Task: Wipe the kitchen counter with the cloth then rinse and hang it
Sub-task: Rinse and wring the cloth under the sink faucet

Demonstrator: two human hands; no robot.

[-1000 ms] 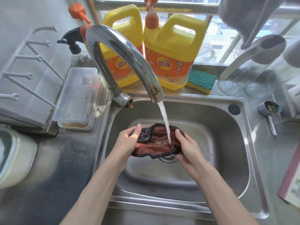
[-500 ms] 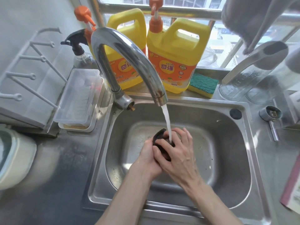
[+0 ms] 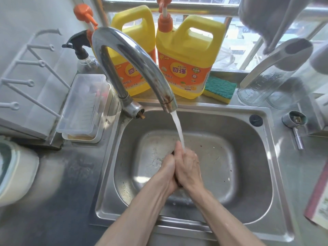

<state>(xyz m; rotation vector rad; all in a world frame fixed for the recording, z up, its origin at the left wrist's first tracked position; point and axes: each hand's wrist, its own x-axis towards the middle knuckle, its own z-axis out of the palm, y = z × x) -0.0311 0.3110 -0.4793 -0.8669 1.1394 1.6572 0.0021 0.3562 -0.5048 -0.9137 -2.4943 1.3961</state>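
Observation:
Over the steel sink (image 3: 252,174), my left hand (image 3: 167,170) and my right hand (image 3: 189,166) are pressed together, palm to palm. The dark cloth (image 3: 178,184) is squeezed between them; only a thin dark sliver shows at the heels of the hands and near the fingertips. Water runs from the curved chrome tap (image 3: 134,61) and lands on my right hand's fingers. The fingers of both hands wrap round the bunched cloth.
Two yellow detergent jugs (image 3: 184,68) and a green-yellow sponge (image 3: 220,87) stand behind the sink. A clear plastic box (image 3: 83,107) and spray bottle (image 3: 83,55) sit left. A tap handle (image 3: 295,125) and glass jars (image 3: 266,79) are at right; grey cloth (image 3: 262,16) hangs above.
The cloth was spread open between both hands under the stream, then balled up. Now my hands have closed flat together around it, nearly hiding it.

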